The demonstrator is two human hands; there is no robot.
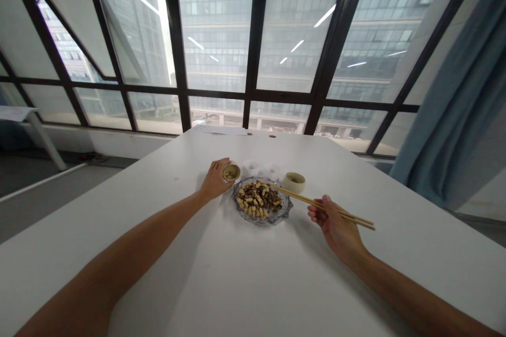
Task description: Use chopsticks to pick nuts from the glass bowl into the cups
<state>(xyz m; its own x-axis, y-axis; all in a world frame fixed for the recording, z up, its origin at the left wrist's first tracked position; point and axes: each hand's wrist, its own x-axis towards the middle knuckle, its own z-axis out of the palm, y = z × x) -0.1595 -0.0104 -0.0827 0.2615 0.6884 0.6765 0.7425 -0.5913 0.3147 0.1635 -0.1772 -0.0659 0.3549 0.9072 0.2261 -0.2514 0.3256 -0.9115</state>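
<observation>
My left hand (215, 179) is wrapped round a small cup (231, 172), tipped toward me at the plate's upper left; a few pale pieces lie inside it. In my right hand (336, 226) is a pair of chopsticks (304, 199), their tips over the far side of a clear glass plate (285, 215). The plate bears peanuts (253, 199) in their shells on the left and dark, thin pieces (272, 199) on the right. I cannot tell whether the tips grip anything.
A second pale cup (294, 182) stands beyond the plate on the right. Two small white dishes (250, 168) sit behind it. Paper sheets (219, 130) lie at the far end of the white table (190, 284), before the windows. A blue curtain (454, 100) hangs at right.
</observation>
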